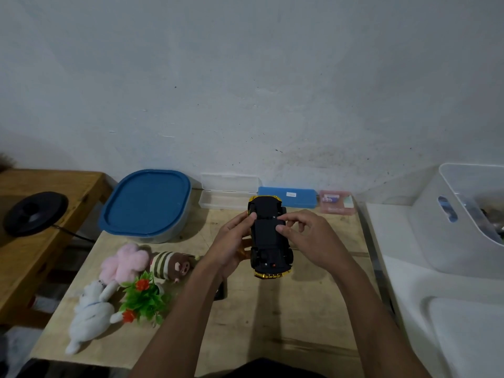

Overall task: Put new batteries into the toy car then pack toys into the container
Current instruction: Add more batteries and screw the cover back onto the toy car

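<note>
Case (305, 199) label (291, 195) (illegible); left hand (231, 241) grips car (268, 241).

From where I stand, the toy car (270, 238) lies belly-up over the desk (272, 323), the left hand (234, 241) gripping its left flank and the right hand (308, 238) curling its fingers (282, 229) onto the underside. Left of the fingers and further back sits the lidded container (147, 205). Left and nearer lie the fluffy plush (124, 261) and plush monkey (170, 264), side by side, with the plant sprig (144, 298) and plush rabbit (90, 315) nearer still. Just behind the fingers, three cases (289, 196) line the wall. Well to the right stands a bin (463, 214).
</note>
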A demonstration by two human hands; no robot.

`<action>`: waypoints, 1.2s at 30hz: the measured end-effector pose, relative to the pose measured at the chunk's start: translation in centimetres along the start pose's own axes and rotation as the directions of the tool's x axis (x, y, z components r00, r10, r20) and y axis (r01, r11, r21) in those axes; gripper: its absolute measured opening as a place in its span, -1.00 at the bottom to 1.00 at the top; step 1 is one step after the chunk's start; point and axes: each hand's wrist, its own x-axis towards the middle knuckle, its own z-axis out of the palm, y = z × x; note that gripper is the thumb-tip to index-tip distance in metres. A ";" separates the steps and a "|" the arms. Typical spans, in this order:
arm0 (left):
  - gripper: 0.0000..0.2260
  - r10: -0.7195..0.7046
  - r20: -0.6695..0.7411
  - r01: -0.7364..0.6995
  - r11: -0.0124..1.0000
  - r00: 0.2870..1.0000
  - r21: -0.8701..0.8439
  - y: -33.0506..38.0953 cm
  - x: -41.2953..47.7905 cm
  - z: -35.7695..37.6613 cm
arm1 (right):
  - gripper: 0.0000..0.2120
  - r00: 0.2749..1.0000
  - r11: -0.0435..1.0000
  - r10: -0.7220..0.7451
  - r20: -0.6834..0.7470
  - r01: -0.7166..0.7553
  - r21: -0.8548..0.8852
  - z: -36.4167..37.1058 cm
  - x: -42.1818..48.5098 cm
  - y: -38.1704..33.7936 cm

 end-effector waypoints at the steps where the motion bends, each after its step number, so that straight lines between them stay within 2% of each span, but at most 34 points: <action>1: -0.73 0.001 0.005 -0.001 1.000 1.000 0.002 0.0 0.0 0.0 | -0.83 1.000 1.000 0.000 -0.010 0.000 -0.006 0.1 0.0 0.1; 7: -0.69 -0.012 0.021 0.011 1.000 1.000 0.023 0.1 0.1 0.1 | -0.78 0.998 0.993 0.049 -0.042 -0.044 0.109 1.0 -0.2 0.3; 11: -0.73 0.001 -0.014 -0.002 1.000 1.000 -0.014 -0.3 0.3 -0.1 | -0.74 0.995 0.976 0.082 -0.055 -0.069 0.205 1.3 -0.5 0.3; 15: -0.74 0.024 -0.047 -0.025 0.999 0.999 -0.038 -0.8 0.7 -0.2 | -0.65 0.969 0.922 0.229 -0.092 -0.186 0.340 2.1 -0.6 0.1; 18: -0.73 0.047 -0.042 -0.048 0.998 0.998 -0.040 -1.0 0.7 -0.2 | -0.64 0.948 0.869 0.317 0.036 -0.306 0.389 2.4 -0.8 0.0; 20: -0.73 0.050 -0.033 -0.051 0.998 0.998 -0.040 -1.0 0.7 -0.1 | -0.64 0.937 0.829 0.321 0.142 -0.350 0.436 2.5 -0.9 0.2; 22: -0.73 0.050 -0.024 -0.051 0.998 0.998 -0.036 -1.1 0.7 0.0 | -0.70 0.932 0.809 0.315 0.180 -0.363 0.464 2.6 -1.0 0.1; 27: -0.74 0.062 -0.016 -0.062 0.998 0.998 -0.029 -1.3 0.9 -0.1 | -0.77 0.933 0.773 0.325 0.153 -0.356 0.525 3.1 -1.0 -0.3; 36: -0.72 0.037 -0.007 -0.037 0.999 0.999 -0.009 -1.6 1.1 0.5 | -0.76 0.938 0.816 0.318 0.137 -0.345 0.464 2.6 -1.1 0.5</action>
